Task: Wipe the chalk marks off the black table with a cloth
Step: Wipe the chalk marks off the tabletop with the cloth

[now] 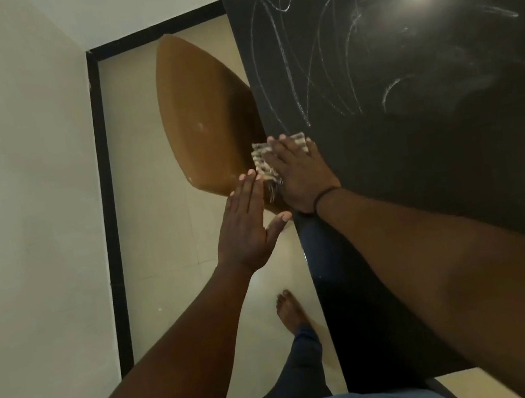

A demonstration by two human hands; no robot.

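The black table fills the right side, with white chalk marks looping over its far half; the near half looks dark and plain. At the table's left edge my right hand presses flat on a checked cloth, whose frayed end hangs over the edge. My left hand is held flat with straight fingers just off the table's edge, beside and below the cloth, thumb spread toward the table; it holds nothing.
A brown chair seat stands tucked against the table's left edge. A pale wall with a black skirting runs along the left. My bare foot stands on the light tiled floor.
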